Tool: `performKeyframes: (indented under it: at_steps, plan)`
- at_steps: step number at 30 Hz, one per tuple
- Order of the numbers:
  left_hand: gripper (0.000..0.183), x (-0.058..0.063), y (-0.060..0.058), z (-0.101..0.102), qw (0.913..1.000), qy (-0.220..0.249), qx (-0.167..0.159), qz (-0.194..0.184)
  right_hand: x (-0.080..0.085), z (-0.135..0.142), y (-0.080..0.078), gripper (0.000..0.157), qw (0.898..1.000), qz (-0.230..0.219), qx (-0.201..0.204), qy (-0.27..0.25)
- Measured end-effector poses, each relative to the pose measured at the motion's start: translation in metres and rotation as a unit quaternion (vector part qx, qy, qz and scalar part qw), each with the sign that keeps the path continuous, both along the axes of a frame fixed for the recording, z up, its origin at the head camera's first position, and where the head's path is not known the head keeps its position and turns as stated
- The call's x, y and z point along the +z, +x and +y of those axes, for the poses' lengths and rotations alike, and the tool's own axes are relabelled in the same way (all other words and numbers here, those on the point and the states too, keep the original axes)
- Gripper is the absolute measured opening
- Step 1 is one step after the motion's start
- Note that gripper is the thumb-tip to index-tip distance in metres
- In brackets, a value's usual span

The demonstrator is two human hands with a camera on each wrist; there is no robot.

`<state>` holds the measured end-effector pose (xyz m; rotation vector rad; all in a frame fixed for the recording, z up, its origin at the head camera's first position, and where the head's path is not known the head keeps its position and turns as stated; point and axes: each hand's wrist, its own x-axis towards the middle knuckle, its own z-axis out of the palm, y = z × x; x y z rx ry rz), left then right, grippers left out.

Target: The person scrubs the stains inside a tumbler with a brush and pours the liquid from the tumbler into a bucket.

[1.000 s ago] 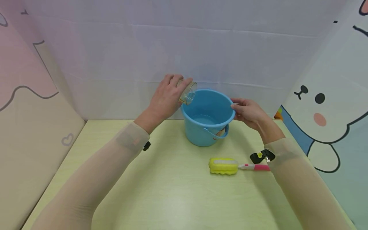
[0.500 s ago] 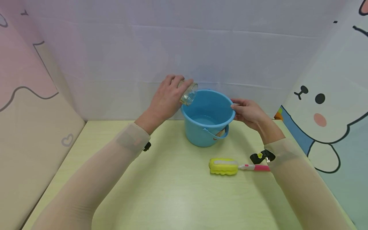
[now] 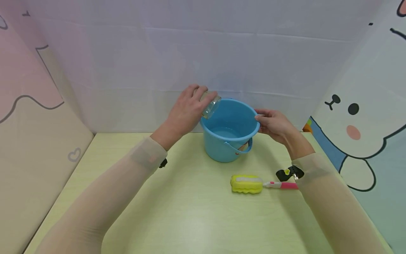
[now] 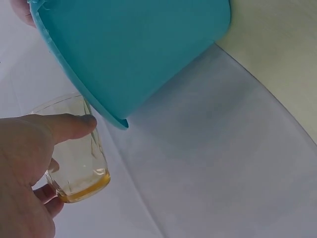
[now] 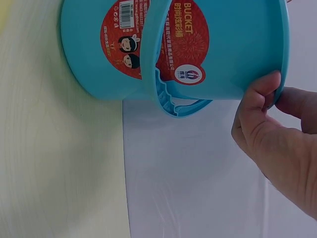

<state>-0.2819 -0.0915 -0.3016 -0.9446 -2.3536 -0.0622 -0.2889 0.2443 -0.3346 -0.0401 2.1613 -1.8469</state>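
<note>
A clear glass cup [image 3: 211,106] is gripped in my left hand [image 3: 189,107], tilted with its mouth over the left rim of a blue bucket [image 3: 223,148]. In the left wrist view the glass [image 4: 81,158] shows an amber tint at its base, and my thumb lies along its side. Liquid lies on the bucket's bottom. My right hand [image 3: 274,125] pinches the bucket's right rim between thumb and fingers, as the right wrist view of that hand [image 5: 277,126] shows. The bucket stands upright on the table, its handle [image 5: 151,49] hanging down in front of a red label [image 5: 183,39].
A yellow sponge brush [image 3: 246,184] with a pink and white handle lies in front of the bucket, its handle end hidden by my right sleeve. Pale wood-look table [image 3: 177,211] stretches before me. A white cloth wall [image 3: 142,63] rises behind, with printed cartoon walls at both sides.
My left hand has shifted slightly right and the glass has tipped a little further over the bucket. My right hand, the bucket and the brush stay in place.
</note>
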Motion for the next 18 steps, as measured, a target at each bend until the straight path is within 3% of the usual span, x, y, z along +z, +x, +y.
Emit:
performKeyframes:
  at_steps: [9, 14, 18]
  plan:
    - [0.063, -0.0033, 0.0000, -0.0004, 0.9997, 0.006, 0.012, -0.019, -0.0008, 0.0007, 0.0007, 0.058, 1.000, 0.001, -0.001, -0.002]
    - [0.079, -0.0032, 0.0023, -0.0014, 0.9958, 0.043, 0.027, -0.076, -0.0009, 0.0010, 0.0004, 0.058, 1.000, 0.001, 0.001, -0.003]
    - [0.087, -0.0030, 0.0043, -0.0017, 0.9868, 0.089, 0.037, -0.131, -0.0004, 0.0019, 0.0001, 0.057, 1.000, 0.000, 0.000, -0.001]
